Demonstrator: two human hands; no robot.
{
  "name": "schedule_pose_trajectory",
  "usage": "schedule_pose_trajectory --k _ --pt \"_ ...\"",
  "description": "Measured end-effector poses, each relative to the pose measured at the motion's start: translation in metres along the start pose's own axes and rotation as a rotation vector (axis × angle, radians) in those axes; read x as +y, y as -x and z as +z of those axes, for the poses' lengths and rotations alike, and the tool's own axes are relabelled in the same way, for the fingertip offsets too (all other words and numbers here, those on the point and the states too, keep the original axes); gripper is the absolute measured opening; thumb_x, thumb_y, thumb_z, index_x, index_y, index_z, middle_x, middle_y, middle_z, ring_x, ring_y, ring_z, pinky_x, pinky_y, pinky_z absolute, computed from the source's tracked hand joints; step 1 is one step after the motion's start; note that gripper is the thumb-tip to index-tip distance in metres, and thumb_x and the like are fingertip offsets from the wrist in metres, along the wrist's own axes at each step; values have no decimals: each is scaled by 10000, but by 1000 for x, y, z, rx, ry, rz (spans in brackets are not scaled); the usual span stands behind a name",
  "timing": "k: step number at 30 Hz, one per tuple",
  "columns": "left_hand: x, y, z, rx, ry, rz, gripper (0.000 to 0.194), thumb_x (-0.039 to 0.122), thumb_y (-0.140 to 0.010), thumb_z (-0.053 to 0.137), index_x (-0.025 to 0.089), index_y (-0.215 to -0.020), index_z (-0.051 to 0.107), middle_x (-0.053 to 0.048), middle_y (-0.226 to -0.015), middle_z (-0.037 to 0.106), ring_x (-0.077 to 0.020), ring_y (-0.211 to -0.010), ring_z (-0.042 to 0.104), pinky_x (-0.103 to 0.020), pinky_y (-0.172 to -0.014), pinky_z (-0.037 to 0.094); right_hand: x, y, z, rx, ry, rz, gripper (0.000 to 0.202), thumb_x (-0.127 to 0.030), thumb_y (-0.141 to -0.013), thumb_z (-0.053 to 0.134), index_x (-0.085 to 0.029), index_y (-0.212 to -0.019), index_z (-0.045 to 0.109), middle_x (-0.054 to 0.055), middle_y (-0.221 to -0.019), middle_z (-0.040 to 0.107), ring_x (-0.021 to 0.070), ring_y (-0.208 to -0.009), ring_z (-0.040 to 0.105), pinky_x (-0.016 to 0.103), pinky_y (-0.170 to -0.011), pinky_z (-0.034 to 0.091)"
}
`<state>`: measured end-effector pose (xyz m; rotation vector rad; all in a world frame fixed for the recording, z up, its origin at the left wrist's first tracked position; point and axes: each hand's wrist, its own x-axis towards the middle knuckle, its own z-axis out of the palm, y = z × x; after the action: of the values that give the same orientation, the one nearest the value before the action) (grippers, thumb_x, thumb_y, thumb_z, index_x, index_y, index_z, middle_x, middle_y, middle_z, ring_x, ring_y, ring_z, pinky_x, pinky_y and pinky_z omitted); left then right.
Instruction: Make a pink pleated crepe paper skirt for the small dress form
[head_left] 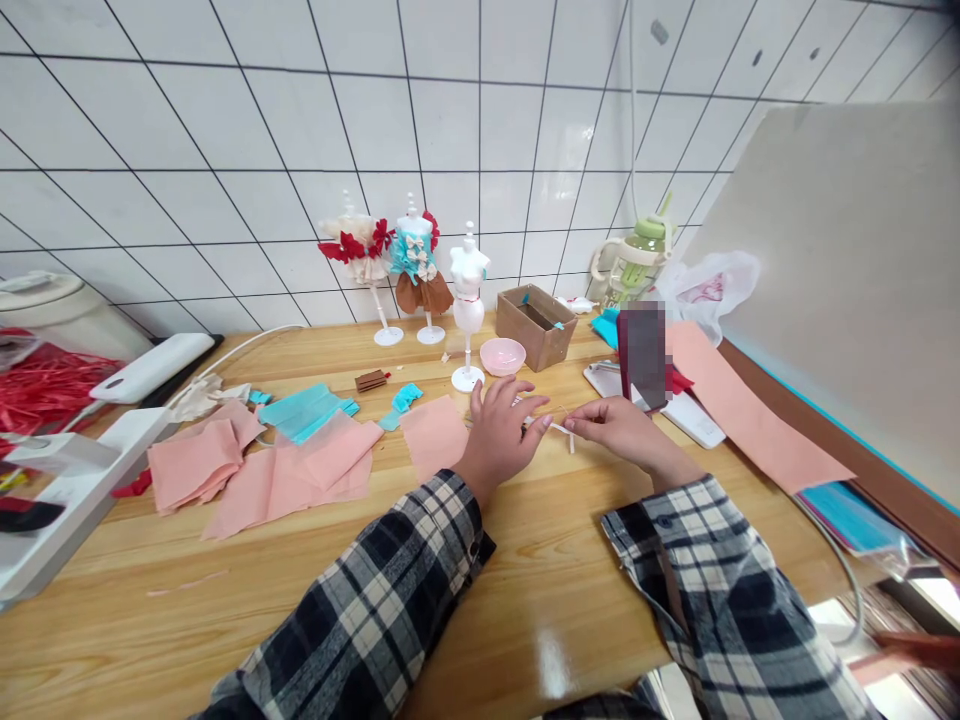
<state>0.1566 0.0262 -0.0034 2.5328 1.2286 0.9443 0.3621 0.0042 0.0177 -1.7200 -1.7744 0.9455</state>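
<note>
While pinched, thin white strip point(559, 428).

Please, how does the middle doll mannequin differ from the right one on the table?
The middle mannequin wears a teal top, a brown skirt and a red bow; the right mannequin is bare white. The middle mannequin stands nearer the tiled wall; the right mannequin stands nearer the hands, beside the pink bowl. Both stand upright on round white bases.
</note>
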Motion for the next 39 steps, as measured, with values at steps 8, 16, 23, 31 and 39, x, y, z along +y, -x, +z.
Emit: schedule_pose_trajectory --k 8,16,23,31,39 --pt "3 1 3 -54 -21 91 179 372 -892 549 282 -889 704 -19 -1224 633 -280 -1314 396 -618 -1140 23 2 -1 2 -44 -68 -3 394 -535 -767 642 -174 -832 786 27 -797 744 194 -730 623 284 -660 446" --pt "5 0 1 -67 -29 147 191 323 -899 540 263 -845 713 -17 -1095 669 -264 -1262 453 -601 -1150 -29 1 -3 8 -105 -154 6 386 -520 -750 664 -167 -846 787 37 -810 752 201 -750 634 297 -694 471" --pt "-7 -5 4 -60 115 -49 188 279 -893 540 246 -796 697 -16 -1061 682 -232 -1136 533 -585 -1111 171 2 -4 1 299 -138 10 455 -508 -839 546 -151 -1012 770 83 -900 744 233 -842 640 317 -728 488" --pt "-10 -6 4 -81 141 -13 184 295 -892 551 260 -811 713 -10 -1090 677 -238 -1170 506 -571 -1120 135 2 -7 10 302 352 -462 215 -314 -882 592 -253 -974 777 52 -1065 722 221 -1015 628 374 -954 438" --pt "-6 -3 2 -50 148 5 140 257 -852 586 257 -793 713 -11 -1019 689 -245 -1158 512 -571 -1136 88 -6 -5 18 245 484 -434 156 -348 -861 650 -233 -880 754 49 -1018 727 229 -974 616 370 -892 431"
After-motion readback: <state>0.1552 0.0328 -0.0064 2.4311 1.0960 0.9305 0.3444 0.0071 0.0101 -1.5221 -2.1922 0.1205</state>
